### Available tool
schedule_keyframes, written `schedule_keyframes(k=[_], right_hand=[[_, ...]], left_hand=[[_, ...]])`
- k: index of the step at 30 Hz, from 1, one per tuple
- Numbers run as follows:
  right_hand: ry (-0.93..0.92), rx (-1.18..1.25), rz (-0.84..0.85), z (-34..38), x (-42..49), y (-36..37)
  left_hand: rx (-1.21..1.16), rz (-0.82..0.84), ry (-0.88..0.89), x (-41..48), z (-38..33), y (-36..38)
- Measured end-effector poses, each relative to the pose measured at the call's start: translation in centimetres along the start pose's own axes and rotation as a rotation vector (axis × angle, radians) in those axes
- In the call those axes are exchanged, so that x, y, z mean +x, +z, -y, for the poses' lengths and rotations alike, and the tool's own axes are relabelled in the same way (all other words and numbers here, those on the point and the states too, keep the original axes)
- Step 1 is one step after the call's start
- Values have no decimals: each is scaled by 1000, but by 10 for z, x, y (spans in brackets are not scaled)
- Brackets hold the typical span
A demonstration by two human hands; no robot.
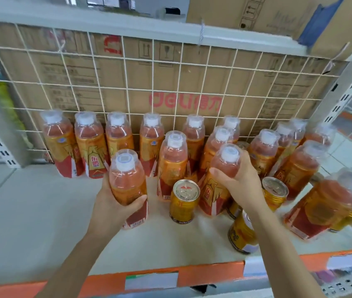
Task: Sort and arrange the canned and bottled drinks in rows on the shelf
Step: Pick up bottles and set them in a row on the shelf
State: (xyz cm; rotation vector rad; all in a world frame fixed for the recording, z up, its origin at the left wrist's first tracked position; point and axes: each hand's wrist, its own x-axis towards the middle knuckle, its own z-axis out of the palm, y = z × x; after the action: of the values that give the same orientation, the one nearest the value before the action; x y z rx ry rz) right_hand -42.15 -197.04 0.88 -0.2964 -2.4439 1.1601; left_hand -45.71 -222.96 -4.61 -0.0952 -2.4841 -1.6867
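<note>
Bottles (127, 181), domed clear plastic tops, left hand (112, 209) gripping one, right hand (239, 179) clasping another, gold can (184, 201) between, seemingly ribbed

Sixteen plastic bottles (151, 143) of orange drink stand in front of the wire grid (127, 82), though crowding toward the grid's right end makes the count uncertain. Four form a neat row at the grid's left end. Six gold cans (184, 201) show among them, some half hidden. The left hand (114, 209) and the right hand (241, 181) each hold one bottle.
</note>
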Motion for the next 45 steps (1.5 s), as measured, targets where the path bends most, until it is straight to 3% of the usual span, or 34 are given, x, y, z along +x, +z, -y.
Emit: schedule_keyframes(k=[10,20,30,45], right_hand=[[-142,70,-28,3,0,-12],[-339,118,-93,50,-13,-46],[-368,272,147,103,-66,-7],[-362,481,505,211,-217,158]], left_hand=[[4,-224,-36,-32,-10,-9],[-94,-432,69,-81,-37,-43],[-127,-572,89,-130,-9,-123],[-39,-760,-39,-264,64,-329]])
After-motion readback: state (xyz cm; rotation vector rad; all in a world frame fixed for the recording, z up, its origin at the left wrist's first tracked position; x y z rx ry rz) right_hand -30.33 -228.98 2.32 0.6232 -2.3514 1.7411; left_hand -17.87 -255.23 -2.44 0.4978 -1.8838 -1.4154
